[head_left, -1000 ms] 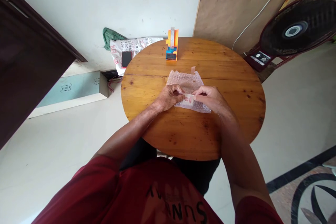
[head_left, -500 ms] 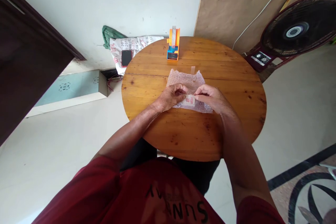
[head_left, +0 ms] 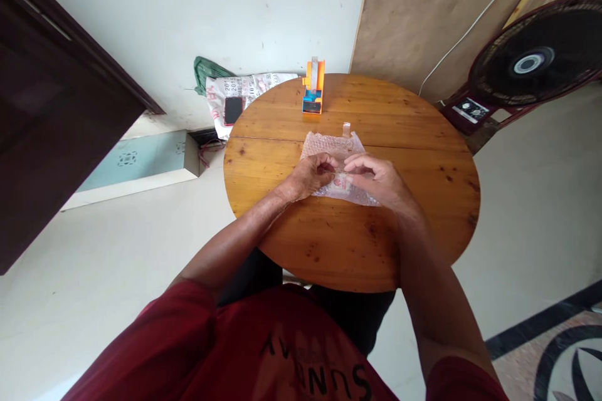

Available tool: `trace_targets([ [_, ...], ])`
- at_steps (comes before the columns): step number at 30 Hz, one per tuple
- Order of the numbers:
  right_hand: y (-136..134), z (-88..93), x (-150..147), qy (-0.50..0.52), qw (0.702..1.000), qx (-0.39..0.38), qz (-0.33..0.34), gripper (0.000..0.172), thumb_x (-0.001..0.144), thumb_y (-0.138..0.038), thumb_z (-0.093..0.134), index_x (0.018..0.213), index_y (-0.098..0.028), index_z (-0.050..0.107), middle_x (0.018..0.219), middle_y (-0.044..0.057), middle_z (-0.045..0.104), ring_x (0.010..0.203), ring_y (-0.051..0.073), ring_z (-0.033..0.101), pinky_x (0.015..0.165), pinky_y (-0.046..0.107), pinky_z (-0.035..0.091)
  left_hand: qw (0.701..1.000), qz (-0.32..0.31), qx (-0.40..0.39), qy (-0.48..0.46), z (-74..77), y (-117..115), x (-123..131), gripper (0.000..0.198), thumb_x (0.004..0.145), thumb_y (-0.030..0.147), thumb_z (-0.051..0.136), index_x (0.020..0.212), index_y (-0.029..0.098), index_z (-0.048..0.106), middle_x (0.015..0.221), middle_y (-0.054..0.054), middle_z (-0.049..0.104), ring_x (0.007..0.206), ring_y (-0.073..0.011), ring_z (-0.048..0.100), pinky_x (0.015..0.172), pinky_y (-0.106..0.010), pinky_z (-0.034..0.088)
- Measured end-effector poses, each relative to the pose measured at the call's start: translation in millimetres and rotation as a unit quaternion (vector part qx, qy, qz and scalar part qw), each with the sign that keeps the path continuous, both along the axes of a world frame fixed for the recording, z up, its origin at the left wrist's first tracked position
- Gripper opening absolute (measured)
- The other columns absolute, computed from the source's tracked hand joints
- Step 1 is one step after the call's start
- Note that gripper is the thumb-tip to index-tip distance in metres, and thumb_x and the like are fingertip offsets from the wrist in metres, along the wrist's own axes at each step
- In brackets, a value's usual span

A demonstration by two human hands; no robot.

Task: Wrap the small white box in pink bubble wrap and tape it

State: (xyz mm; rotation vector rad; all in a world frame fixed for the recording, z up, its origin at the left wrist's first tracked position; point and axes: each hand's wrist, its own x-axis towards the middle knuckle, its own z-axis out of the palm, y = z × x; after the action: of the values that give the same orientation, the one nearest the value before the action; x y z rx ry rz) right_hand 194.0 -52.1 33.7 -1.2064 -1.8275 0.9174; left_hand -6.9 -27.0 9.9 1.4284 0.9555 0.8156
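Note:
A sheet of bubble wrap [head_left: 324,144] lies on the round wooden table [head_left: 301,244], partly folded around a small flat pale item with red print [head_left: 340,182]. My left hand [head_left: 308,177] rests at the item's left side, thumb and forefinger pinched on the clear wrap. From the right, my right hand [head_left: 380,180] holds the wrap with bent fingers and thumb, its fingertips close to the left ones. What exactly lies between the fingertips is hard to make out. A short strip of clear tape [head_left: 347,130] sticks up at the wrap's far edge.
An orange and blue tape dispenser [head_left: 313,88] stands near the table's far edge. Beyond the left edge, a phone [head_left: 233,111] lies on a printed white sack [head_left: 251,86] beside a green bag [head_left: 210,73]. A large fan [head_left: 529,64] stands at the right.
The fingertips of my right hand have shifted slightly on the wrap, and the printed item looks less distinct. The whole view has moved a little; the dispenser has stayed put.

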Motion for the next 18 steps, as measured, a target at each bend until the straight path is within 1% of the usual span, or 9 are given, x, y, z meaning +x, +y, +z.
trace_targets([
  [2, 1.0, -4.8, -2.5, -0.005, 0.999, 0.031, 0.023, 0.008, 0.078, -0.030, 0.070, 0.083, -0.026, 0.073, 0.105, 0.004, 0.071, 0.103, 0.022, 0.065, 0.095, 0.039, 0.049, 1.000, -0.006, 0.004, 0.012, 1.6, 0.4, 0.6, 0.018, 0.073, 0.008, 0.064, 0.091, 0.014, 0.063, 0.077, 0.002, 0.060, 0.061, -0.0047, 0.049, 0.057, -0.017, 0.037],
  [5, 3.8, -13.1, -4.0, -0.028, 0.998, 0.051, 0.030, 0.008, 0.078, -0.030, 0.069, 0.080, -0.026, 0.076, 0.100, 0.004, 0.071, 0.098, 0.022, 0.066, 0.094, 0.038, 0.050, 0.999, -0.014, 0.001, 0.031, 3.7, 1.2, 2.2, 0.019, 0.074, 0.008, 0.063, 0.092, 0.014, 0.063, 0.074, 0.004, 0.058, 0.057, -0.0042, 0.045, 0.053, -0.017, 0.033],
  [9, 6.8, -18.6, -3.1, -0.025, 0.999, 0.040, 0.028, 0.013, 0.079, -0.030, 0.067, 0.079, -0.027, 0.079, 0.094, 0.004, 0.072, 0.091, 0.021, 0.067, 0.088, 0.037, 0.052, 0.998, 0.024, 0.006, 0.055, 6.3, 2.1, -0.1, 0.018, 0.072, 0.009, 0.066, 0.088, 0.014, 0.061, 0.072, 0.005, 0.056, 0.058, -0.0045, 0.046, 0.057, -0.018, 0.035],
  [11, 7.7, -19.0, -2.7, -0.025, 0.998, 0.041, 0.030, 0.015, 0.080, -0.029, 0.066, 0.080, -0.027, 0.080, 0.093, 0.004, 0.073, 0.091, 0.021, 0.067, 0.087, 0.036, 0.051, 0.996, 0.041, 0.014, 0.075, 7.5, 2.1, -7.5, 0.019, 0.070, 0.014, 0.071, 0.086, 0.015, 0.060, 0.068, 0.006, 0.053, 0.059, -0.0056, 0.046, 0.058, -0.018, 0.035],
  [14, 9.1, -19.5, -3.1, -0.024, 0.998, 0.047, 0.024, 0.014, 0.078, -0.029, 0.067, 0.078, -0.028, 0.081, 0.093, 0.003, 0.073, 0.091, 0.021, 0.067, 0.086, 0.036, 0.051, 0.993, 0.043, 0.006, 0.108, 9.6, 1.2, -24.9, 0.023, 0.070, 0.023, 0.074, 0.087, 0.016, 0.060, 0.061, 0.008, 0.048, 0.055, -0.0065, 0.041, 0.053, -0.019, 0.029],
  [16, 10.1, -20.5, -3.8, -0.023, 0.998, 0.048, 0.019, 0.013, 0.076, -0.030, 0.068, 0.076, -0.027, 0.081, 0.093, 0.003, 0.073, 0.091, 0.021, 0.067, 0.086, 0.036, 0.051, 0.990, 0.049, -0.006, 0.129, 10.8, 0.1, -36.0, 0.019, 0.072, 0.023, 0.072, 0.086, 0.016, 0.060, 0.058, 0.008, 0.046, 0.051, -0.0067, 0.038, 0.050, -0.020, 0.026],
  [18, 11.1, -22.0, -4.1, -0.021, 0.998, 0.053, 0.020, 0.012, 0.077, -0.030, 0.069, 0.075, -0.027, 0.080, 0.091, 0.003, 0.073, 0.091, 0.021, 0.067, 0.087, 0.036, 0.051, 0.986, 0.054, -0.008, 0.160, 11.2, -1.1, -43.3, 0.014, 0.072, 0.021, 0.069, 0.084, 0.016, 0.062, 0.056, 0.008, 0.044, 0.050, -0.0070, 0.037, 0.050, -0.020, 0.025],
])
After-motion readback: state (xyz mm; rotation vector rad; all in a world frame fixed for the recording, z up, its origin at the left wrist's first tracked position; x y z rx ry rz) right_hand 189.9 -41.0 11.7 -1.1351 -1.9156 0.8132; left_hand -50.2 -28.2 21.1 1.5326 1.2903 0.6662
